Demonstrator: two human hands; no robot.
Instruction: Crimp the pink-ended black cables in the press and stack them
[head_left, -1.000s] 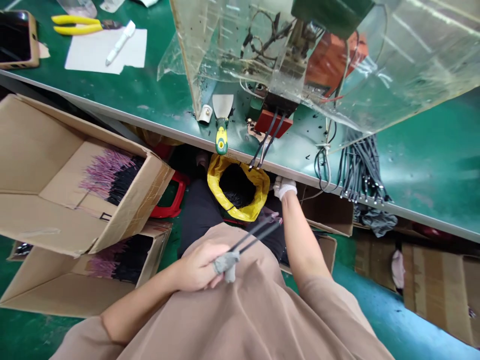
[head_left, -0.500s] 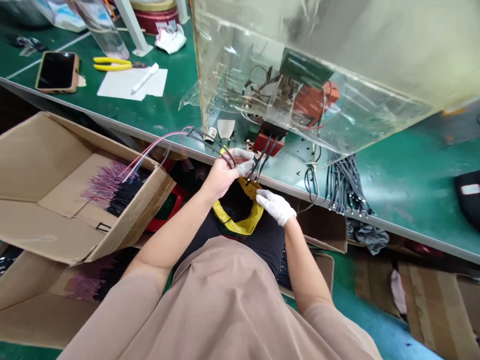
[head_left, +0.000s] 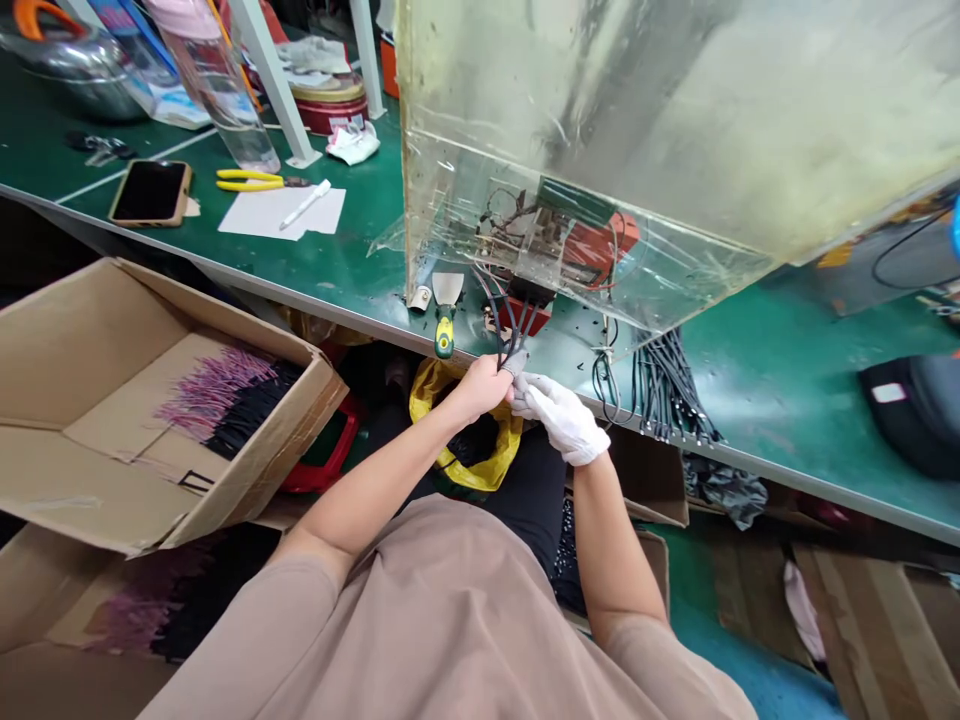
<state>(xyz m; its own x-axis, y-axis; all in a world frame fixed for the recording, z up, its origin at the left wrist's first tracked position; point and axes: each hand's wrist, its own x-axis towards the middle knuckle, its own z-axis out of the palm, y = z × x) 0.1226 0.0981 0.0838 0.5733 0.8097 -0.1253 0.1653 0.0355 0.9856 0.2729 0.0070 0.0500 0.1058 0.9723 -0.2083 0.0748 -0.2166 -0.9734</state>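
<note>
Here's the bare left hand (head_left: 480, 388), fingers curled shut around a black cable bundle (head_left: 504, 335), its grey moulded junction (head_left: 514, 362) poking out just right of them. The white-gloved right hand (head_left: 559, 418) comes in touching, fingers pressed together, grip unclear, right over the near edge of the green workbench (head_left: 780, 400)!

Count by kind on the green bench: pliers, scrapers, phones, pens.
Yellow-handled pliers: 1
Scraper: 1
Phone: 1
White pen: 1
Total: 4
</note>
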